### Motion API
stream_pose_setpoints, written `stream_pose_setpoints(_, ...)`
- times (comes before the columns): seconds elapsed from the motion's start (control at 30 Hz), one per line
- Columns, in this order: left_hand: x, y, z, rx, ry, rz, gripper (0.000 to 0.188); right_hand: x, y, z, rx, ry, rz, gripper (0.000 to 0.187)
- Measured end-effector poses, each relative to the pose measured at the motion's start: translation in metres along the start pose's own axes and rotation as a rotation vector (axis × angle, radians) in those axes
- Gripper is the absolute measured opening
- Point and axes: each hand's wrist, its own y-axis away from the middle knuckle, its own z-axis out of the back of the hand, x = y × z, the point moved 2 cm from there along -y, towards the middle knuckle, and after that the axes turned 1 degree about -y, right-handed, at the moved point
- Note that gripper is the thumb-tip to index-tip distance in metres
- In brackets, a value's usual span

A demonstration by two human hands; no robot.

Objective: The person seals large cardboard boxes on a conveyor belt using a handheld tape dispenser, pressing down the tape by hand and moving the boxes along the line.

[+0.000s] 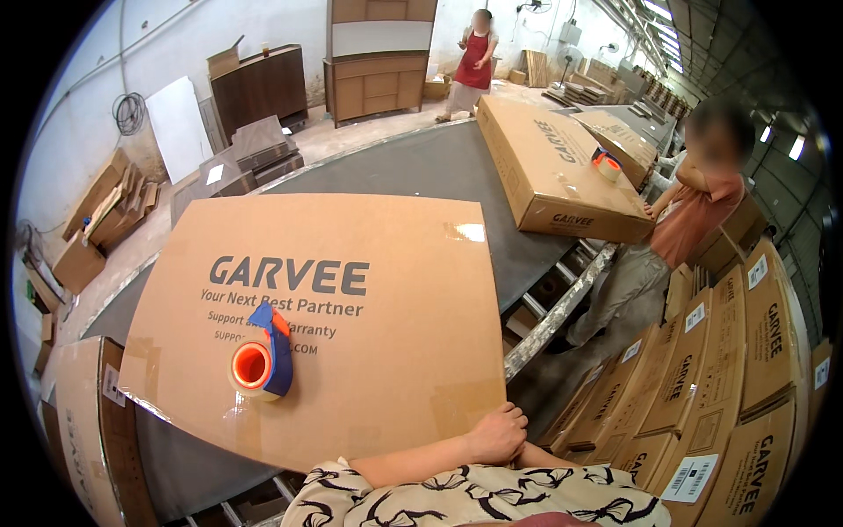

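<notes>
My left forearm reaches across the near edge of a large flat cardboard box (421, 351). My left hand (495, 436) rests by the box's near right corner, its fingers curled. My right hand (530, 454) lies against it and is mostly hidden beneath it, so its fingers cannot be made out. What the left hand closes around, if anything, is also hidden. On the box top, left of my hands, a blue and orange tape dispenser (279, 364) with a roll of tape stands beyond reach of both hands. Clear tape strips shine on the box's edges.
The box lies on a dark conveyor belt (395, 162) with a metal side rail (553, 321). Farther along, another box (536, 158) carries a second tape dispenser (608, 164), beside a co-worker (702, 206). Stacked cartons (702, 369) stand at right; another person (475, 61) stands behind the belt.
</notes>
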Motion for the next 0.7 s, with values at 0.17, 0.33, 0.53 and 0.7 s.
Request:
stream_pose_setpoints(0.17,0.000,-0.003,-0.002,-0.018,-0.011,-0.002,0.019,0.003,0.001,0.001,0.002,0.019,0.012,0.025)
stream_pose_setpoints(0.33,0.002,-0.012,-0.006,-0.013,-0.024,0.002,0.018,0.019,-0.003,0.007,0.006,0.089,0.057,0.024)
stream_pose_setpoints(0.53,0.008,0.010,0.002,-0.071,-0.023,0.144,0.017,0.156,-0.025,-0.043,-0.143,0.957,0.482,0.022)
stream_pose_setpoints(0.7,-0.009,-0.021,-0.006,0.056,-0.052,0.046,0.020,0.269,-0.045,-0.020,-0.124,0.576,0.737,0.027)
